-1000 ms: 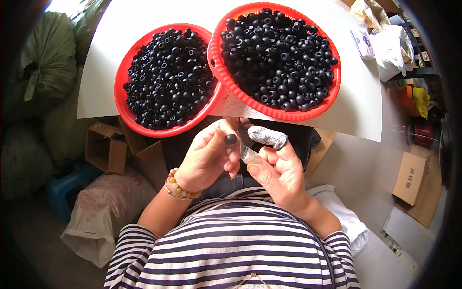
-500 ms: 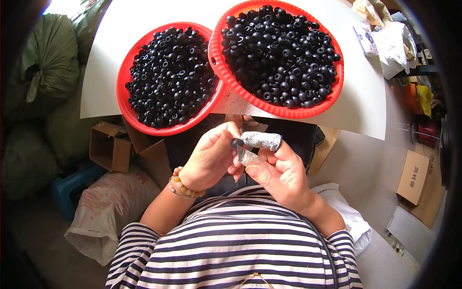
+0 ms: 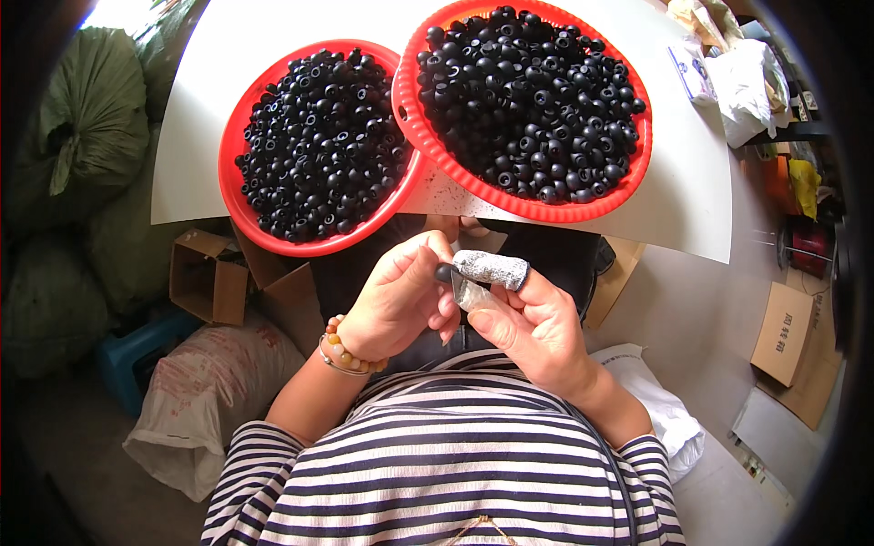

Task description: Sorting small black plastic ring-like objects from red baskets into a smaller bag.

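Between its thumb and fingers, my left hand (image 3: 393, 300) pinches a small black ball-shaped piece (image 3: 444, 272). My right hand (image 3: 546, 341) grips a short blade (image 3: 458, 286) whose handle (image 3: 474, 298) is wrapped in clear plastic or tape. The blade lies against the black piece; whether it cuts in is too small to tell. A grey knitted finger cover (image 3: 492, 268) sleeves my right index finger, curled above the piece. Beyond my hands, black hollow caps (image 3: 319, 150) fill a red basin (image 3: 233, 173), and more caps (image 3: 546, 109) fill a red basket (image 3: 537, 210) overlapping it on the right.
Both red containers rest on a white tabletop (image 3: 678, 196) with dark crumbs near its front edge. Left of me are open cardboard boxes (image 3: 205, 282), a woven sack (image 3: 218, 391) and large green bags (image 3: 86, 109). A white sack (image 3: 651, 400) and flattened cardboard (image 3: 785, 335) lie to the right.
The black piece and blade have shifted very slightly left. My right index finger, in its cover, has tilted a little lower at its base; both grips stay the same.
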A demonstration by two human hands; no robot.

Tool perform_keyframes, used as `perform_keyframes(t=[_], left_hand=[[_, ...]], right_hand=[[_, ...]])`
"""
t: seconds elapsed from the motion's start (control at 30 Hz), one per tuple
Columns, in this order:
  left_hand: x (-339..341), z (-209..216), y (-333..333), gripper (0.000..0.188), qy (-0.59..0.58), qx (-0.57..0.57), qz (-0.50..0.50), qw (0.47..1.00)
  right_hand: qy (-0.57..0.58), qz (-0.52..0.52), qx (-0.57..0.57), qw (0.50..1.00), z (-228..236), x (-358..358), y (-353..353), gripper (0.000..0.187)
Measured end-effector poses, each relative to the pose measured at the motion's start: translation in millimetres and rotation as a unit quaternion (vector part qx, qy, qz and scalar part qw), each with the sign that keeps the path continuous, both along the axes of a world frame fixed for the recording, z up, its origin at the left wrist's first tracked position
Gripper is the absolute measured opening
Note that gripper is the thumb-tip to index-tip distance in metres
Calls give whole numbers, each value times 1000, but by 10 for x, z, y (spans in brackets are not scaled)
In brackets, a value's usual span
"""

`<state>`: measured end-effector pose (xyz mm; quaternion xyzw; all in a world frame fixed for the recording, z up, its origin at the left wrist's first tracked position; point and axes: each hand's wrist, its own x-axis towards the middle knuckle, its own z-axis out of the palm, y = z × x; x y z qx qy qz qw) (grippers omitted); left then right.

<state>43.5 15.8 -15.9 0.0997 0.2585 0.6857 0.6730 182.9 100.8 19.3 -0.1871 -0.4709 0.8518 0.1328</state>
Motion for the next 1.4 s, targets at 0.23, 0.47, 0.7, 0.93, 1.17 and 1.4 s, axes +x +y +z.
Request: perform_keyframes(t=[0.23,0.47,0.7,0.93,1.17,1.4], left_hand=[[1,6,5,26,-1,-7,3,1000],[-2,-30,-14,25,4,-2,-13,1000],[47,-32,3,35,18,-16,-41,999],[93,98,24,41,103,-75,-81,989],[106,22,8,28,53,-39,-95,993],[125,112,4,30,104,-56,-90,989]], right_hand=[[1,-16,-13,1000,24,-16,-25,33],[-5,14,5,1000,64,1,70,32],[37,-30,-94,994,-9,-52,86,37],[-38,-31,-125,991,-22,-108,102,31],[-16,-22,-118,993,-55,-43,122,32],[-13,28,-165,986,-46,-31,180,38]])
